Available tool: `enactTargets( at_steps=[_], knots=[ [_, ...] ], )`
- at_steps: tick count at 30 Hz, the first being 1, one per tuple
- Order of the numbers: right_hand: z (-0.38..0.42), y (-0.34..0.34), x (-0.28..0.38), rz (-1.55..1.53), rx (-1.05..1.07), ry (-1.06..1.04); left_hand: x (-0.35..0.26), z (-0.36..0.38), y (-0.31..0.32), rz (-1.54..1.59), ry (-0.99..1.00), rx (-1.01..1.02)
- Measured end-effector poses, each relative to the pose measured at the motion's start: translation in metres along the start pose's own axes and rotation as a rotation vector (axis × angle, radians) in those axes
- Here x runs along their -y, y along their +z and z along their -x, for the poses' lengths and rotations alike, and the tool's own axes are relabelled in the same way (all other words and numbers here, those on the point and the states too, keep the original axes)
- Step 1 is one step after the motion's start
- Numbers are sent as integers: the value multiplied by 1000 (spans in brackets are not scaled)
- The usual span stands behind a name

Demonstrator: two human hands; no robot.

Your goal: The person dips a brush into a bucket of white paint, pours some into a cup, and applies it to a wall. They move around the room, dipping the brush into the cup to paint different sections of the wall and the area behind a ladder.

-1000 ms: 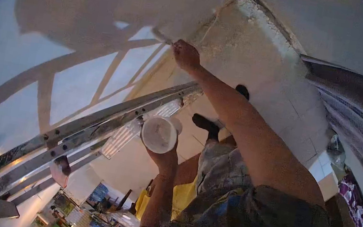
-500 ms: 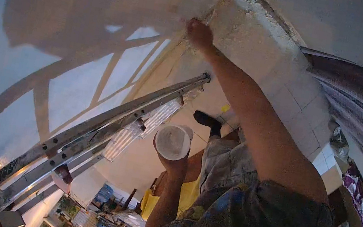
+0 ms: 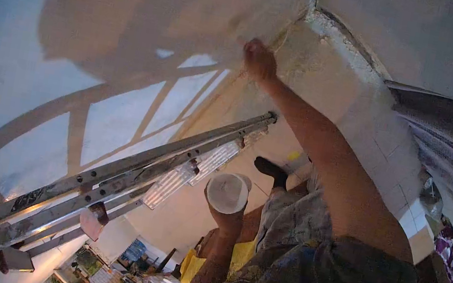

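Observation:
My left hand (image 3: 226, 219) is wrapped round a white tub (image 3: 227, 194), held in front of my body. Its round top faces up and shows a pale, off-white inside. My right arm is stretched out to the wall (image 3: 201, 10) near the corner. There my right hand (image 3: 260, 61) is closed, its fingers touching or very near the wall surface. Whatever may be between those fingers is too small and blurred to tell. Rough, flaking plaster (image 3: 319, 27) runs along the corner behind that hand.
A metal ladder (image 3: 135, 177) slants across the left, close to the tub. Purple-grey curtain fabric (image 3: 452, 133) hangs on the right. My dark-socked foot (image 3: 271, 169) shows below. Cluttered items (image 3: 136, 274) lie at the bottom, near a yellow cloth or bag (image 3: 192, 267).
The whole view has shifted, so the scene sits slightly lower and further right. My right hand stays closed by the wall, and my left hand still holds the tub.

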State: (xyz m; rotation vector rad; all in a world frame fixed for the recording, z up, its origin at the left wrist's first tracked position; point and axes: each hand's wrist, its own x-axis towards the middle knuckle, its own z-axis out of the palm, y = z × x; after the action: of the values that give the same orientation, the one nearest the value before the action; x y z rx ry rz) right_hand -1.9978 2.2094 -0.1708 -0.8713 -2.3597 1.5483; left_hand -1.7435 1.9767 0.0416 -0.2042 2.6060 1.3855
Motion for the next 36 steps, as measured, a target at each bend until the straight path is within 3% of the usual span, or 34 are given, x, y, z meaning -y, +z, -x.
enactTargets(
  at_steps=[2,3,5,6,8,9,11,12,15,16,19,23,24,26,28,30,32,35,36],
  knots=[
    [29,-17,18,43,275,-155,13,2,-3,-43,-1,0],
    [23,-20,18,42,272,-160,17,2,-4,-91,-11,3],
    [-1,-22,9,54,63,-219,0,3,-2,-99,31,10],
    [-18,-40,17,36,-66,-100,-6,3,-2,-106,72,19],
    [-45,-63,18,-55,-316,-53,8,4,-9,-53,45,16],
    [-44,-63,23,-57,-320,-57,13,4,-11,3,12,15],
    [-35,-60,41,-62,-588,-77,-4,1,-7,18,38,13],
    [-25,-37,45,124,-465,-96,-10,0,-5,28,59,14],
    [40,-22,97,-65,21,-308,-8,-1,-4,-27,52,10],
    [48,-31,101,-192,226,-233,-10,1,-4,-28,51,13],
    [17,-59,89,-116,255,-270,-16,-2,-5,24,64,41],
    [-40,-108,66,-161,-325,-28,-19,-2,-10,-49,98,43],
    [-41,-105,68,-165,-321,-34,-16,0,-12,-60,125,50],
    [-39,-96,74,-152,-540,-57,-6,7,-13,-23,88,25],
    [-13,-52,88,57,-332,-115,-10,5,-12,15,59,5],
    [26,-29,92,-17,5,-301,-26,3,-13,-67,29,68],
    [50,-56,118,25,315,-286,-9,6,-16,-12,53,50],
    [28,-77,128,-99,298,-432,-27,7,-16,23,89,49],
    [6,-87,133,-65,79,-389,-35,8,-17,4,100,59]
  ],
)
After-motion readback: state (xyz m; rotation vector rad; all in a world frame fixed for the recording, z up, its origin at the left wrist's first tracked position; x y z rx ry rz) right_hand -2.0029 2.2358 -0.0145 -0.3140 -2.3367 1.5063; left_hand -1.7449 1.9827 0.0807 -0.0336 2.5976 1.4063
